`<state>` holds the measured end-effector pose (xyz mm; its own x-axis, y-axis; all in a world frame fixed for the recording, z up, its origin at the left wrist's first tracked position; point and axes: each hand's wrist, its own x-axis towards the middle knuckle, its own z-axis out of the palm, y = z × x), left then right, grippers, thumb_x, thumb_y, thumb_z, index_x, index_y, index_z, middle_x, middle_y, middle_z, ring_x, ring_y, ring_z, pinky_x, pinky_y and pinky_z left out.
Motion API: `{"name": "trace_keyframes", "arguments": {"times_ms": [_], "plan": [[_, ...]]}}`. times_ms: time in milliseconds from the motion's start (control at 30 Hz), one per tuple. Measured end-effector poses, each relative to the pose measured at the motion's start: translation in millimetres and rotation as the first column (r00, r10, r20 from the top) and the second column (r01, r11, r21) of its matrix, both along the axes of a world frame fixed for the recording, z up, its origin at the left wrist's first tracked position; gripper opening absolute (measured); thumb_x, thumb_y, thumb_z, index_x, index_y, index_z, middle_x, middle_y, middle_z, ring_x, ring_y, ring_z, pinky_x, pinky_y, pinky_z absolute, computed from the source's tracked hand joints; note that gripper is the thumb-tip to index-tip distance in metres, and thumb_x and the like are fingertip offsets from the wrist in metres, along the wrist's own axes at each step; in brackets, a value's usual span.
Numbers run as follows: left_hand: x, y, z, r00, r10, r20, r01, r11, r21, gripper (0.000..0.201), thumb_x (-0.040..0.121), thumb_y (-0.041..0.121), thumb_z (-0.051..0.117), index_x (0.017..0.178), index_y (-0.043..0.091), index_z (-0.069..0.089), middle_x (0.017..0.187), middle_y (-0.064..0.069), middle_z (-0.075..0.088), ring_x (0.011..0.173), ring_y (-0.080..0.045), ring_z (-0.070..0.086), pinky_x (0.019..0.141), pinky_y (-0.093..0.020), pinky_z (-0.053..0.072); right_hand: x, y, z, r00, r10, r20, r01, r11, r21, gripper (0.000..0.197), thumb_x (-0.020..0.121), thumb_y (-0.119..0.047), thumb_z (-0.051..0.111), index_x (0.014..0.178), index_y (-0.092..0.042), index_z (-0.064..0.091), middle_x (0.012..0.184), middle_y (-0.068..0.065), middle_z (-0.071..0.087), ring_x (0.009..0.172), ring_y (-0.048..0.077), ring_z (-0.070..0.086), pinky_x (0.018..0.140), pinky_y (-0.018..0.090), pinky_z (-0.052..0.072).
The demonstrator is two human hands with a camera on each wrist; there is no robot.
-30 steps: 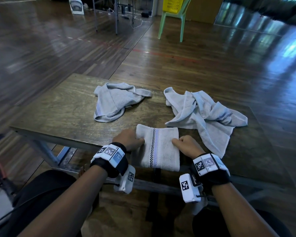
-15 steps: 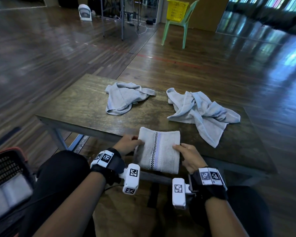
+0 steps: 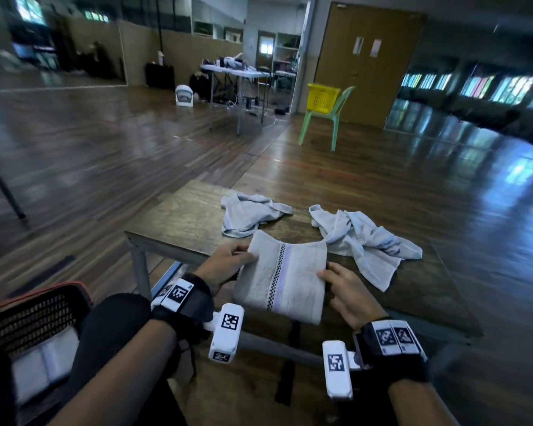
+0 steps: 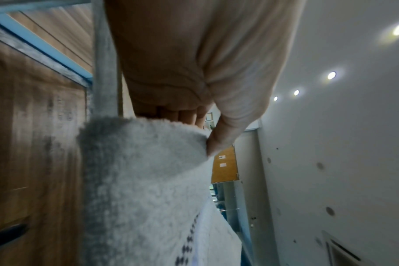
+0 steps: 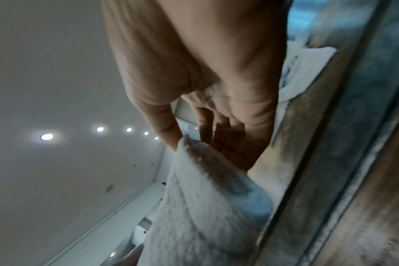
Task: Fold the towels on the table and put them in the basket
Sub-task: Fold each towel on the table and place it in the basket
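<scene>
A folded grey towel (image 3: 285, 276) with a checked stripe is lifted at the near edge of the wooden table (image 3: 179, 224). My left hand (image 3: 228, 264) pinches its left side, thumb on top and fingers under (image 4: 207, 142). My right hand (image 3: 340, 285) pinches its right side the same way (image 5: 178, 144). Two crumpled grey towels lie further back: one at the middle (image 3: 248, 212), one at the right (image 3: 366, 238). A dark basket (image 3: 37, 305) with an orange rim stands on the floor at my lower left, with folded white cloth (image 3: 40, 362) inside.
My knee in dark trousers (image 3: 111, 327) is between the basket and the table. A green chair (image 3: 326, 118) carrying a yellow basket (image 3: 322, 98) stands far back on the wooden floor, beside a folding table (image 3: 237, 73).
Both hands have raised the folded towel off the table edge and drawn it towards me. The head view has tilted up, showing more of the room and the basket at left.
</scene>
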<state>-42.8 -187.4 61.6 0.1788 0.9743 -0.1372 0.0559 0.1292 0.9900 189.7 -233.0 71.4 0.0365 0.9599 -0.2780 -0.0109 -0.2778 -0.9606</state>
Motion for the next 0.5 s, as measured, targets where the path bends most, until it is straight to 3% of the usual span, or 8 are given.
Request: {"name": "trace_keyframes", "arguments": {"times_ms": [100,200,267,367,500], "plan": [[-16,-15,37,0.999,0.046,0.017,-0.047,0.996,0.077,0.004,0.088,0.014,0.062,0.091,0.016,0.064,0.086,-0.005,0.065,0.071,-0.013,0.060,0.060,-0.021,0.046,-13,-4,35,0.999,0.049,0.000,-0.048,0.993,0.106,0.023,0.093,-0.016,0.052,0.115,-0.014,0.056,0.110,0.008,0.065,0.101,0.024,0.062,0.083,0.041,0.052],[-32,-25,71,0.991,0.129,0.039,-0.134,0.977,0.164,0.006,0.089,0.011,0.060,0.089,0.017,0.061,0.078,0.000,0.062,0.054,-0.001,0.058,0.047,-0.014,0.044,-28,2,69,0.999,0.044,0.030,-0.050,0.967,0.248,0.026,0.092,-0.017,0.055,0.117,-0.011,0.058,0.106,0.008,0.067,0.094,0.024,0.064,0.076,0.037,0.051],[-43,-31,94,0.983,0.177,0.046,-0.183,0.959,0.216,0.008,0.089,0.011,0.059,0.095,0.015,0.062,0.083,0.000,0.062,0.062,-0.004,0.058,0.054,-0.017,0.045,-41,8,89,0.998,0.048,0.045,-0.060,0.944,0.323,0.024,0.091,-0.019,0.056,0.114,-0.013,0.060,0.104,0.007,0.067,0.089,0.023,0.063,0.071,0.036,0.050],[-64,-42,122,0.964,0.262,0.051,-0.266,0.923,0.279,0.021,0.089,0.014,0.061,0.110,0.010,0.061,0.099,-0.006,0.063,0.085,-0.017,0.057,0.075,-0.031,0.044,-65,18,110,0.993,0.117,0.031,-0.120,0.919,0.375,0.010,0.092,-0.019,0.055,0.099,-0.018,0.063,0.094,0.006,0.067,0.081,0.022,0.062,0.066,0.033,0.050],[-96,-54,144,0.925,0.368,0.088,-0.378,0.878,0.294,0.022,0.088,0.013,0.063,0.109,0.008,0.060,0.103,-0.009,0.064,0.089,-0.020,0.059,0.081,-0.037,0.047,-101,33,127,0.968,0.250,-0.009,-0.224,0.883,0.413,0.010,0.092,-0.018,0.055,0.098,-0.015,0.063,0.084,0.005,0.064,0.065,0.016,0.059,0.048,0.023,0.046]]}}
